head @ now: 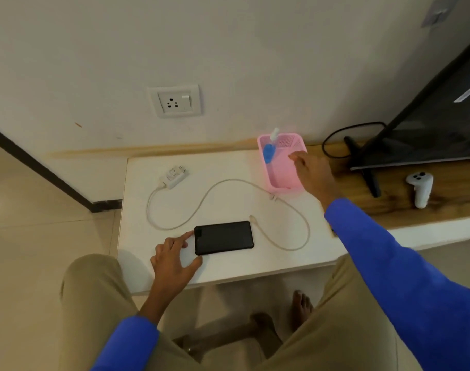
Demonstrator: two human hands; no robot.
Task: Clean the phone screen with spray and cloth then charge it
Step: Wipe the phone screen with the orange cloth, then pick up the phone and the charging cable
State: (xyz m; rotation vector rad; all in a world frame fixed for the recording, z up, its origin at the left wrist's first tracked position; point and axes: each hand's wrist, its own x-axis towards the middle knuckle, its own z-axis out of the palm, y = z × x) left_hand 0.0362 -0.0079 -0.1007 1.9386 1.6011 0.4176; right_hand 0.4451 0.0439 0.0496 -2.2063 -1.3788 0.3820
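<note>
Our left hand [175,257] pinches the phone [223,237] near the table's [228,269] front edge, keeping it steady. Our right hand [312,174], fingers open, reaches into the basket [284,180] for the spray [269,152].

White wall [228,44], glossy beige floor tiles [35,236], low white table [228,266], wooden shelf [442,210].
</note>
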